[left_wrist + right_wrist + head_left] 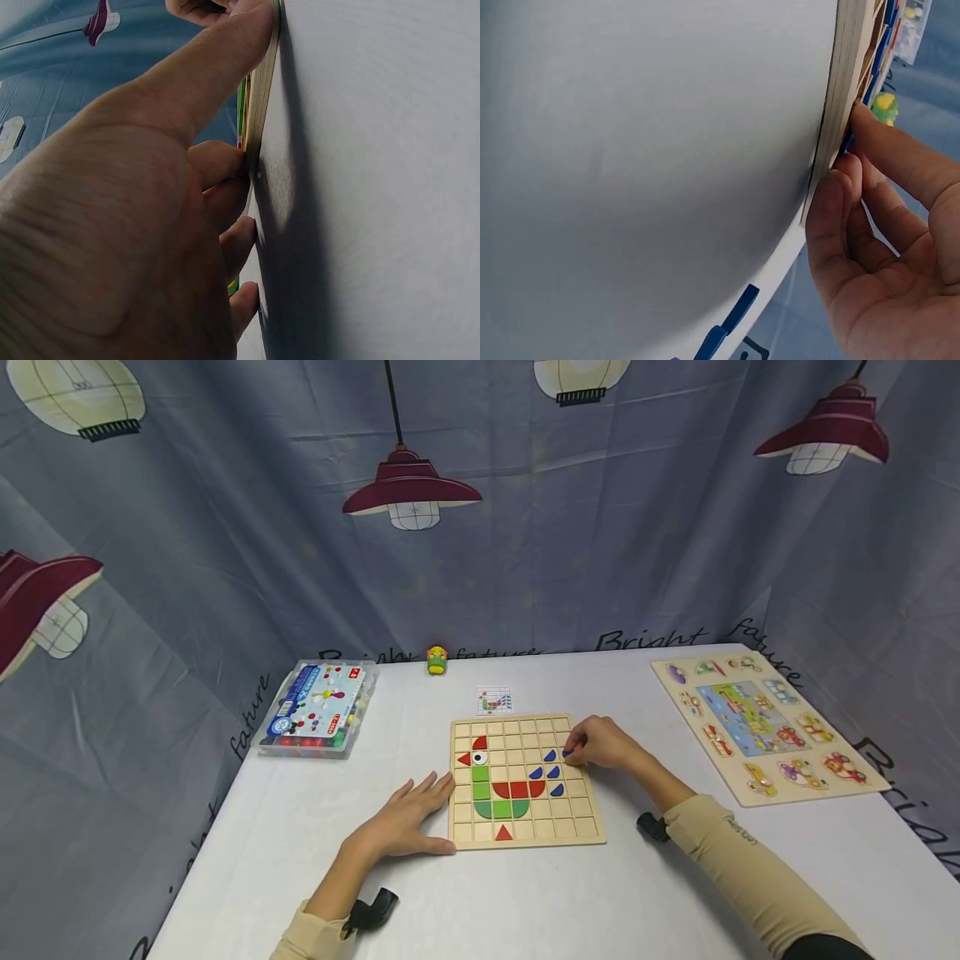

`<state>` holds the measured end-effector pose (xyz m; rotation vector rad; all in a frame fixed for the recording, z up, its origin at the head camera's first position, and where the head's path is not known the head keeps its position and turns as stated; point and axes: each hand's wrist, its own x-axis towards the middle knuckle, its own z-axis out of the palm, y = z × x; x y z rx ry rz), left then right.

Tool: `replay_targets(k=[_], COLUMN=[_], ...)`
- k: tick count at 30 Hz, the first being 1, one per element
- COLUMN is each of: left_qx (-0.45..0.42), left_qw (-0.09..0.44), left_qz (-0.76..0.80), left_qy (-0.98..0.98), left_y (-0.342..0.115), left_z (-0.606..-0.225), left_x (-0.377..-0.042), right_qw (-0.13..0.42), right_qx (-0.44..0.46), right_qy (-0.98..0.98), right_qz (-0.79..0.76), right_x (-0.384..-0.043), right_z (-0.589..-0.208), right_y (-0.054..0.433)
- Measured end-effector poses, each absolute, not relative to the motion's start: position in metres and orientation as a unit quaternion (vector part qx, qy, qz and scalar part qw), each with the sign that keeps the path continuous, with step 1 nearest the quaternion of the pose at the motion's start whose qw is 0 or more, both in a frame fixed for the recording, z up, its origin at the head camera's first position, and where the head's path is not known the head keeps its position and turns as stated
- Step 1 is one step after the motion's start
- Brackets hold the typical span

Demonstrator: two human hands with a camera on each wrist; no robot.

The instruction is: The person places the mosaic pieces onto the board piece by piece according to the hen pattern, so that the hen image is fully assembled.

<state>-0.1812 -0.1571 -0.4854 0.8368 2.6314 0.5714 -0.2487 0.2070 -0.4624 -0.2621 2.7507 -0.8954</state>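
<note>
A square wooden grid board (pixel 555 831) lies on the white table. On it, red, green and blue pieces form a bird-like figure with a round eye tile (pixel 479 758). My left hand (pixel 405 818) rests along the board's left edge, fingers spread and thumb at the near corner. At the right edge, my right hand (pixel 603 742) pinches a small blue piece (pixel 567 752) between thumb and fingers, close over the grid; the right wrist view shows the blue piece (pixel 846 142) between the fingertips. Several blue half-round pieces (pixel 553 772) sit just left of it.
A small pattern card (pixel 494 700) lies behind the board. At the back left is a clear plastic box (pixel 318 708) with a printed label. A small green-and-yellow figure (pixel 437 660) stands at the back. To the right lies a wooden picture puzzle (pixel 765 718).
</note>
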Motion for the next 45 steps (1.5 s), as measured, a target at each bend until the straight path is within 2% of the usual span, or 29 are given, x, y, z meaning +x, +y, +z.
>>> replay_targets(k=[15,23,27,31,39,45], left_qx=[0.291,0.292,0.29,0.286,0.282,0.286], left_qw=[0.165,0.163,0.163,0.165,0.169,0.164], left_qz=[0.206,0.203,0.201,0.2,0.2,0.206], left_qy=[0.92,0.92,0.921,0.922,0.923,0.921], left_y=[-0.156,-0.155,-0.156,-0.157,-0.157,-0.157], left_z=[-0.484,-0.484,-0.484,-0.484,-0.487,-0.488], left_x=[-0.182,-0.182,-0.182,-0.182,-0.181,-0.182], right_qw=[0.104,0.083,0.103,0.122,0.116,0.103], right_qx=[-0.09,-0.084,-0.084,-0.069,-0.013,0.05], right_qy=[0.937,0.911,0.905,0.903,0.907,0.938], right_qz=[-0.322,-0.394,-0.403,-0.405,-0.405,-0.328], right_x=[-0.246,-0.239,-0.232,-0.225,-0.211,-0.206], right_z=[-0.464,-0.455,-0.454,-0.454,-0.464,-0.469], right_y=[0.218,0.259,0.284,0.304,0.322,0.322])
